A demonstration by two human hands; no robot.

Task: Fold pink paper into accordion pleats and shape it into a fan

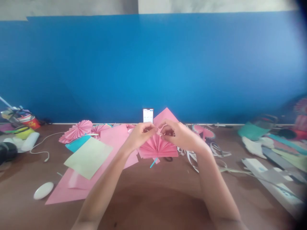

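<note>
A pink pleated paper fan [158, 149] is spread out in the middle, with its folds running down and outward. Over its upper part, my left hand [144, 132] is closed in a pinch, thumb against fingers. My right hand [174, 132] faces it with curled fingers, the tips almost meeting the left ones. Whatever sits between the fingertips is small, pale and blurred. Behind the hands, a sheet of pink paper [167, 115] rises to a point. A thin blue strip [153, 163] sticks out below the fan.
A lit phone [148, 115] stands against the blue wall panel [144, 64]. Pink sheets [64, 188], a pale green sheet [88, 158] and folded rosettes [79, 131] lie left. White ribbon [192, 159] curls right of the fan, near a power strip [271, 182]. A white mouse [43, 190] rests front left.
</note>
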